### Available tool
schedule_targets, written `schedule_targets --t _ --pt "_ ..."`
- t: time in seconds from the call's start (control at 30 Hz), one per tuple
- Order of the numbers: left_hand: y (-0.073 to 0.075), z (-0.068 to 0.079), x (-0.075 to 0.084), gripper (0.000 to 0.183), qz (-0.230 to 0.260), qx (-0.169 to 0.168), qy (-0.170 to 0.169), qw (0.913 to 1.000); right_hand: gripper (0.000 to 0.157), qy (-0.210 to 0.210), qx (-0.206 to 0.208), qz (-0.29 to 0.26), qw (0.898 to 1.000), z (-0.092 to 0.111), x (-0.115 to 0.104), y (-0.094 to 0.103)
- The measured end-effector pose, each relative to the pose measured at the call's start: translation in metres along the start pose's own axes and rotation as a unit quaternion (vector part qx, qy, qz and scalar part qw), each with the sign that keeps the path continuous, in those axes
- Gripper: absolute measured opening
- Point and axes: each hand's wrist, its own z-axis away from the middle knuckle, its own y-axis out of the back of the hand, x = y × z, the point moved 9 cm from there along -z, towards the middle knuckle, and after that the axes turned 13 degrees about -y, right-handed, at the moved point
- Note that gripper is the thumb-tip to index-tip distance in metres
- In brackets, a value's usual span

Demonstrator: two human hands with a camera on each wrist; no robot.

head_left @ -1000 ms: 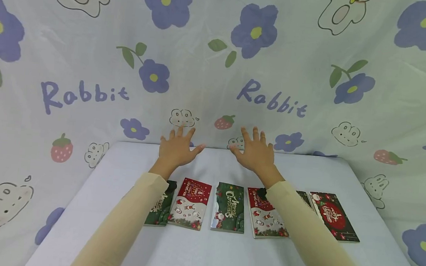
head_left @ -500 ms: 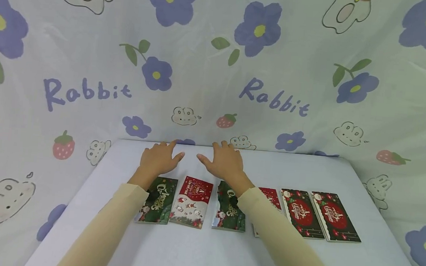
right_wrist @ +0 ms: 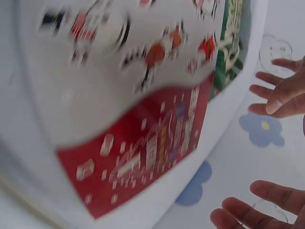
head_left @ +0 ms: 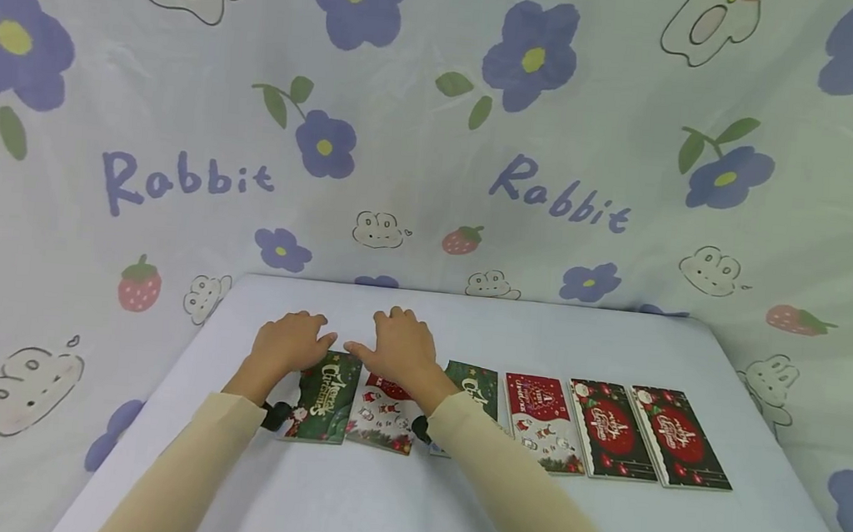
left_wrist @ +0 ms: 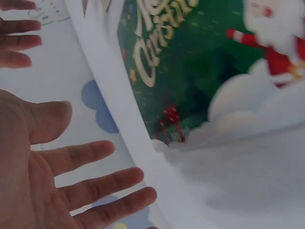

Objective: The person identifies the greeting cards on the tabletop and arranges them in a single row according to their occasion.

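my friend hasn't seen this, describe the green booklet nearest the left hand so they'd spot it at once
On the white table, find the row of six booklets. At its left end, nearest the left hand, lies the green booklet with a Santa on its cover. The other green booklet has neighbours on both sides; this one has a neighbour only on its right.

A flat white table with rounded far corners (head_left: 318, 500) stands before a pale cloth backdrop (head_left: 406, 143) printed with purple, yellow-centred flowers (head_left: 530, 57), green leaves (head_left: 453, 84), pink strawberries (head_left: 139, 288), black-outlined rabbit faces (head_left: 378, 233) and "Rabbit" in purple lettering (head_left: 184, 188).
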Motion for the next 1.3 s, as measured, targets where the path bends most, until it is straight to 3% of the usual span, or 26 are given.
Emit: schedule_targets --t 0.3,0.57,0.8,1.3 --pt "-0.013 0.018 -0.011 0.047 0.010 -0.005 -0.011 0.9999 0.068 0.016 -0.025 0.022 0.999 0.010 -0.026 -0.021" --pt "-0.021 0.027 -0.014 0.047 0.022 -0.007 -0.026 0.9994 0.061 0.018 -0.038 0.025 0.999 0.012 -0.032 -0.039" --pt "-0.028 0.027 -0.019 0.050 0.031 0.003 -0.030 0.9991 0.061 0.012 -0.054 0.021 0.998 0.012 -0.031 -0.053" --pt "-0.034 0.025 -0.028 0.049 0.053 0.022 -0.015 0.9982 0.060 0.015 -0.037 0.026 0.999 0.011 -0.032 -0.053"
